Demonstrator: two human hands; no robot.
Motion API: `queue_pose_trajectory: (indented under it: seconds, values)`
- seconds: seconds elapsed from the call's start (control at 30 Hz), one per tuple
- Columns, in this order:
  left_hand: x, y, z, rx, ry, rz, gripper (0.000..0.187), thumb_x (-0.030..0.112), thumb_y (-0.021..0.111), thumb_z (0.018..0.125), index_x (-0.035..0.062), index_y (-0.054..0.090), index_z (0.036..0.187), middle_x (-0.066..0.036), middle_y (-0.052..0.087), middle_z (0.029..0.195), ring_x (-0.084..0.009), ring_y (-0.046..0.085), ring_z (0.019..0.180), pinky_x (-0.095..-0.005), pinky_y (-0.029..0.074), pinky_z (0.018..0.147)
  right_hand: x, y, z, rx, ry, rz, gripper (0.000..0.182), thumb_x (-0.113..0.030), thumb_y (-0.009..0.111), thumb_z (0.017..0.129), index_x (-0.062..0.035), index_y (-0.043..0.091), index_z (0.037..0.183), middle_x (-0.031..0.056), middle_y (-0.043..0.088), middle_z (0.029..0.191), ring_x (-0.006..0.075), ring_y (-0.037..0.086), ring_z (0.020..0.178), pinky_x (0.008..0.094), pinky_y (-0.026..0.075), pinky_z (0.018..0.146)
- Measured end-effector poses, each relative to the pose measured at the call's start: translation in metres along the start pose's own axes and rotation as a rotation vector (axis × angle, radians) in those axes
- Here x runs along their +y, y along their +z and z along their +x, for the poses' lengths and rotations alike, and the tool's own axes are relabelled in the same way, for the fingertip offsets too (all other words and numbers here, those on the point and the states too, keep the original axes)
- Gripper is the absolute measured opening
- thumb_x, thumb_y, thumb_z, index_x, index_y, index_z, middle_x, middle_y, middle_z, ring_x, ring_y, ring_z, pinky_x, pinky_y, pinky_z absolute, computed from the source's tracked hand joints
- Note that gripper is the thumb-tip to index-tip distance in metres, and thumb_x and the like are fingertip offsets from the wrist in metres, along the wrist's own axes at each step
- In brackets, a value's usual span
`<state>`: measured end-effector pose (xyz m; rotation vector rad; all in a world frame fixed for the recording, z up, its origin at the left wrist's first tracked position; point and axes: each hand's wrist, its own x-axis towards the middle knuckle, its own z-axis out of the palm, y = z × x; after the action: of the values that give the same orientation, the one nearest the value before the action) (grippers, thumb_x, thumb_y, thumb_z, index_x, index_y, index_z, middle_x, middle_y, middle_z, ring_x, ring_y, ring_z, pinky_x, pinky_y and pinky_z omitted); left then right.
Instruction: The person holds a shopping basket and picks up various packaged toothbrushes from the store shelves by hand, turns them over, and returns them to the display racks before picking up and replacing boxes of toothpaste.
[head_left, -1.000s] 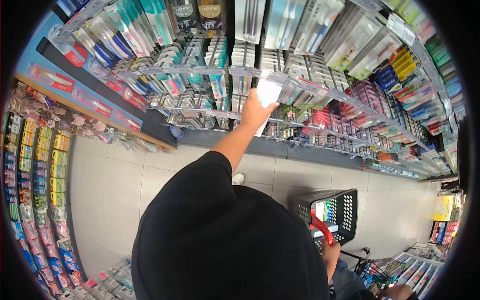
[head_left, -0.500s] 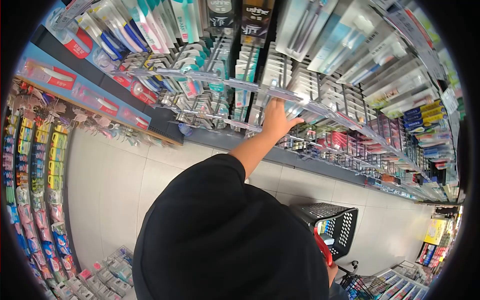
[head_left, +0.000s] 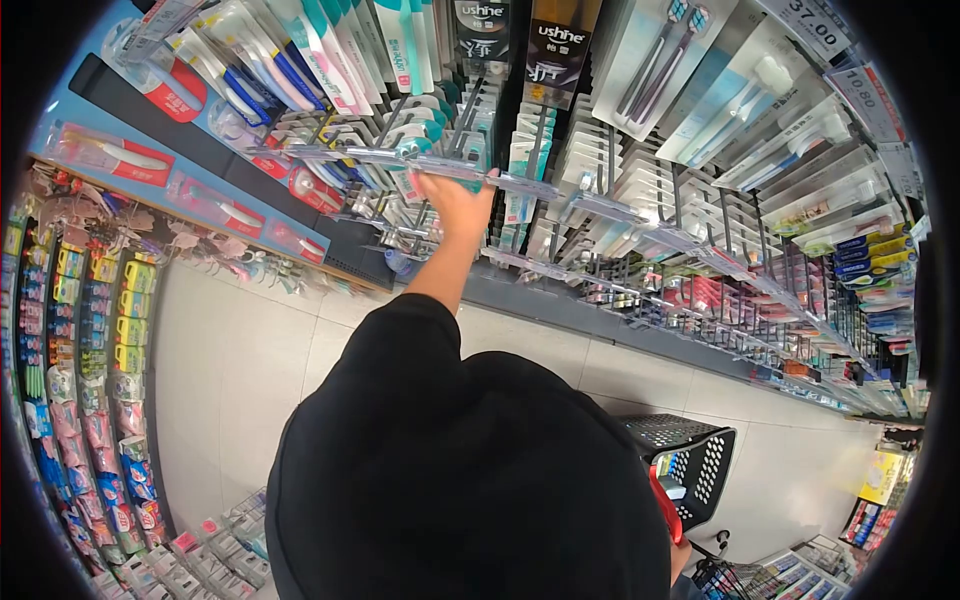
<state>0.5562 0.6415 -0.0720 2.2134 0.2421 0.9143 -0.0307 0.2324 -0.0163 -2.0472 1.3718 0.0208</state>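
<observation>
My left hand (head_left: 460,208) reaches up to the rack, at the clear price strip (head_left: 430,163) in front of hanging toothbrush packs (head_left: 412,125) with teal and white parts. Thumb and fingers are spread apart, though the strip partly hides the fingertips. I see nothing held in that hand. At the lower right, my right hand (head_left: 680,557) is closed around the red handle (head_left: 665,505) of a black shopping basket (head_left: 712,470). Most of this hand is hidden by my black sleeve and body. A few small packages (head_left: 672,480) lie inside the basket.
Boxed toothbrushes (head_left: 665,60) hang along the rack to the right, with dark "ushine" packs (head_left: 560,50) nearer the middle. Another display of hanging packs (head_left: 130,330) stands at the left. Pale floor tiles (head_left: 240,340) lie between. Low displays (head_left: 200,555) stand at the bottom.
My left hand has moved left along the rack, from the white packs to the teal ones. The view has shifted slightly. My right hand stays at the basket handle.
</observation>
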Motion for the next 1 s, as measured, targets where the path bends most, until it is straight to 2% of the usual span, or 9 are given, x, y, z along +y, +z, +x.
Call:
queue_pose_trajectory:
  seconds: [0.07, 0.17, 0.3, 0.4, 0.57, 0.67, 0.7, 0.8, 1.0]
  values:
    - [0.01, 0.0, 0.008, 0.024, 0.067, 0.04, 0.095, 0.029, 0.077, 0.068, -0.0096, 0.019, 0.132, -0.03, 0.026, 0.129, -0.0446, 0.024, 0.123, -0.0496, 0.022, 0.103, 0.002, 0.003, -0.005, 0.008, 0.002, 0.027, 0.018, -0.014, 0.071, 0.072, 0.0004, 0.064, 0.08, -0.0012, 0.052, 0.057, 0.0074, 0.046, 0.046, 0.0228, 0.035, 0.043]
    - [0.011, 0.013, -0.01, 0.009, -0.184, -0.156, 0.088, 0.023, 0.077, 0.067, -0.0078, 0.022, 0.129, -0.027, 0.029, 0.123, -0.0411, 0.03, 0.117, -0.0478, 0.025, 0.1, -0.009, 0.003, -0.009, 0.044, -0.007, 0.015, 0.018, -0.014, 0.071, 0.071, 0.0007, 0.063, 0.078, -0.0014, 0.052, 0.057, 0.0078, 0.045, 0.048, 0.0238, 0.035, 0.045]
    - [0.022, 0.004, -0.048, 0.057, -0.238, -0.316, 0.069, 0.007, 0.07, 0.067, -0.0026, 0.027, 0.12, -0.02, 0.03, 0.114, -0.0345, 0.035, 0.108, -0.0422, 0.029, 0.097, 0.009, 0.005, -0.003, 0.031, -0.023, -0.006, 0.019, -0.014, 0.071, 0.069, 0.0017, 0.062, 0.074, -0.0008, 0.05, 0.057, 0.0084, 0.043, 0.052, 0.0263, 0.035, 0.048]
    - [0.033, 0.006, -0.051, 0.02, -0.317, -0.406, 0.069, 0.008, 0.071, 0.067, -0.003, 0.028, 0.12, -0.021, 0.031, 0.114, -0.0343, 0.035, 0.107, -0.0427, 0.029, 0.096, 0.006, 0.004, -0.006, 0.045, -0.003, -0.027, 0.019, -0.014, 0.07, 0.069, 0.0022, 0.061, 0.072, -0.0002, 0.05, 0.057, 0.0086, 0.043, 0.053, 0.0275, 0.035, 0.049]
    - [0.049, 0.025, -0.047, -0.12, -0.077, -0.278, 0.083, 0.025, 0.078, 0.064, -0.0055, 0.028, 0.123, -0.025, 0.032, 0.117, -0.0415, 0.033, 0.11, -0.0465, 0.028, 0.096, 0.006, 0.005, -0.004, 0.068, -0.017, -0.053, 0.021, -0.016, 0.071, 0.068, 0.0021, 0.061, 0.072, 0.0002, 0.05, 0.056, 0.0094, 0.044, 0.055, 0.0294, 0.036, 0.052]
    - [0.064, 0.034, -0.035, -0.14, -0.034, -0.104, 0.085, 0.026, 0.078, 0.064, -0.0054, 0.028, 0.125, -0.025, 0.031, 0.118, -0.0418, 0.031, 0.113, -0.0473, 0.026, 0.098, 0.011, 0.007, -0.002, 0.063, -0.024, -0.025, 0.021, -0.017, 0.071, 0.068, 0.002, 0.062, 0.072, 0.0007, 0.05, 0.056, 0.0098, 0.044, 0.056, 0.0297, 0.037, 0.052]
    - [0.061, 0.043, -0.035, -0.128, -0.078, -0.135, 0.077, 0.032, 0.077, 0.062, -0.0098, 0.043, 0.118, -0.029, 0.033, 0.125, -0.0452, 0.032, 0.114, -0.0519, 0.03, 0.096, 0.014, 0.006, -0.001, 0.068, -0.035, -0.011, 0.022, -0.017, 0.071, 0.068, 0.0019, 0.062, 0.072, 0.001, 0.051, 0.056, 0.01, 0.044, 0.056, 0.0298, 0.037, 0.053]
    - [0.056, 0.053, -0.035, -0.151, -0.155, -0.262, 0.07, 0.026, 0.075, 0.062, -0.0062, 0.047, 0.118, -0.028, 0.036, 0.125, -0.0454, 0.035, 0.115, -0.051, 0.029, 0.098, 0.003, 0.008, -0.009, 0.097, -0.051, -0.065, 0.021, -0.016, 0.071, 0.068, 0.002, 0.062, 0.073, 0.0018, 0.051, 0.056, 0.0102, 0.044, 0.056, 0.0299, 0.038, 0.053]
    - [0.055, 0.034, -0.039, -0.167, 0.008, -0.23, 0.055, 0.016, 0.07, 0.064, -0.0056, 0.049, 0.11, -0.03, 0.043, 0.118, -0.045, 0.041, 0.111, -0.0455, 0.036, 0.095, -0.001, 0.006, -0.01, 0.034, -0.042, -0.01, 0.017, -0.012, 0.07, 0.07, 0.002, 0.062, 0.074, 0.0003, 0.051, 0.057, 0.0092, 0.044, 0.055, 0.0279, 0.037, 0.052]
